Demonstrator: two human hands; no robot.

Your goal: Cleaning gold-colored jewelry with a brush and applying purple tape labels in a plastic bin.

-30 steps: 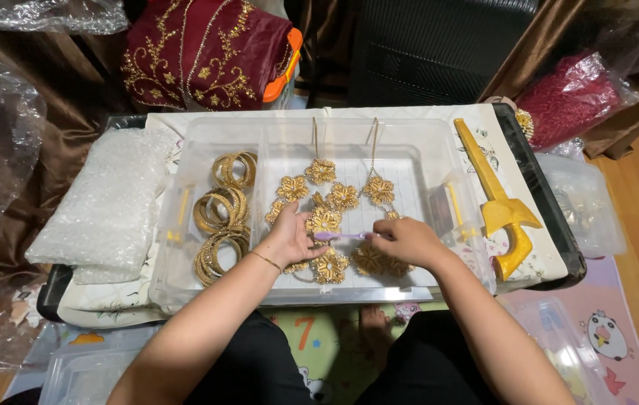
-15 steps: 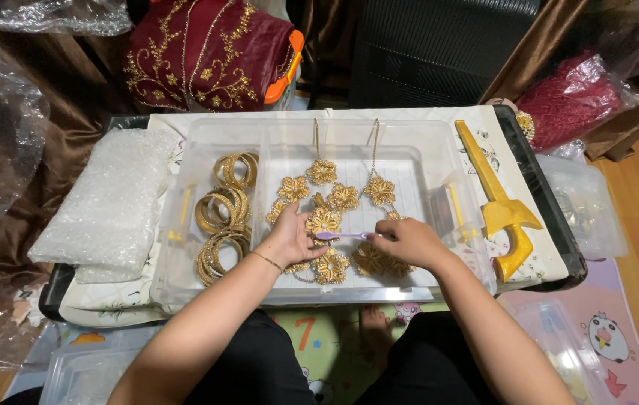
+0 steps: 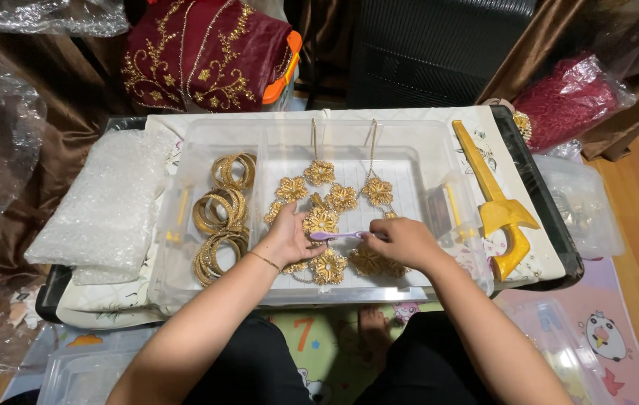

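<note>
Your right hand (image 3: pixel 408 241) is closed around the handle of a small purple brush (image 3: pixel 338 235), its head pointing left onto a gold flower ornament (image 3: pixel 320 220). Your left hand (image 3: pixel 289 236) steadies that same ornament, fingers curled and pressing on its near side. Keep the left fingers pinning the piece flat and work the brush in short, light strokes, so the linked flowers do not drag or tangle.

The ornament is part of a gold flower necklace (image 3: pixel 342 196) spread across the middle compartment of the clear plastic tray (image 3: pixel 218 131), its two chains running toward the tray's far edge. The left compartment holds three stacks of gold bangles (image 3: pixel 221 210), set in a row from far to near. Outside the tray, along the right edge of the table, lies a gold dagger-shaped piece (image 3: pixel 498 202); a bubble-wrap bundle (image 3: pixel 102 206) sits at the left edge.
</note>
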